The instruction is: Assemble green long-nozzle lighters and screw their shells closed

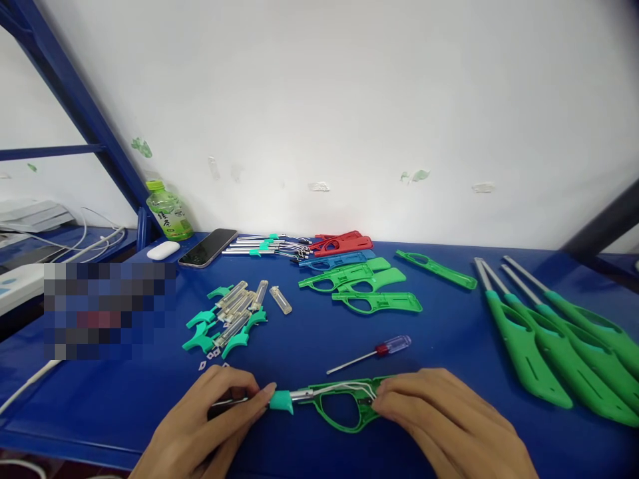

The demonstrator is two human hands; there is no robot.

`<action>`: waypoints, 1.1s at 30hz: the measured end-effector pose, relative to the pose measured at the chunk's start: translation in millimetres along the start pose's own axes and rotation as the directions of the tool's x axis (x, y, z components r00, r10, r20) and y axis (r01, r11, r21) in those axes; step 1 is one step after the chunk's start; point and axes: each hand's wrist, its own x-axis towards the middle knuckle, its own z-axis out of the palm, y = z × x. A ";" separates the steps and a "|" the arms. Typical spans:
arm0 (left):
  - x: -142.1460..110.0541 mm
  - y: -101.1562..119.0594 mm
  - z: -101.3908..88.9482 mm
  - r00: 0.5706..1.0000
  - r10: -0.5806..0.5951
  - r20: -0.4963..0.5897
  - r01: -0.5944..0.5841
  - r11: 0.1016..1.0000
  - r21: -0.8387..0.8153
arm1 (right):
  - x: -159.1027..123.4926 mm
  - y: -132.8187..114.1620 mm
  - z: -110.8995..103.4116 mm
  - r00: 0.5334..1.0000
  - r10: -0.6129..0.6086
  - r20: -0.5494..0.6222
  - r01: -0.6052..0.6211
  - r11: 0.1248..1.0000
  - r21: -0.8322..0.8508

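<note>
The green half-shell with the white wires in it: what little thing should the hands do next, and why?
I'd guess the right hand should gently tuck the white wires down into the green half-shell, while the left hand steadies the teal collar. The wires bend across the open shell, and the right fingertips are right by their ends.
</note>
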 end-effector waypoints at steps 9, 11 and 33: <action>-0.8 -0.2 1.2 1.000 0.027 -0.016 -0.026 0.998 0.048 | 10.0 -1.4 -3.1 0.999 0.023 -0.031 -0.024 1.000 -0.013; -0.4 -0.7 1.2 1.000 0.025 -0.012 -0.024 0.997 0.071 | 4.7 0.9 -2.2 1.000 0.007 -0.002 -0.007 1.000 -0.002; 24.8 -28.7 -24.4 0.969 -0.171 -0.178 0.238 0.837 0.492 | 0.1 -5.1 10.0 0.966 0.254 -0.055 -0.249 0.965 0.079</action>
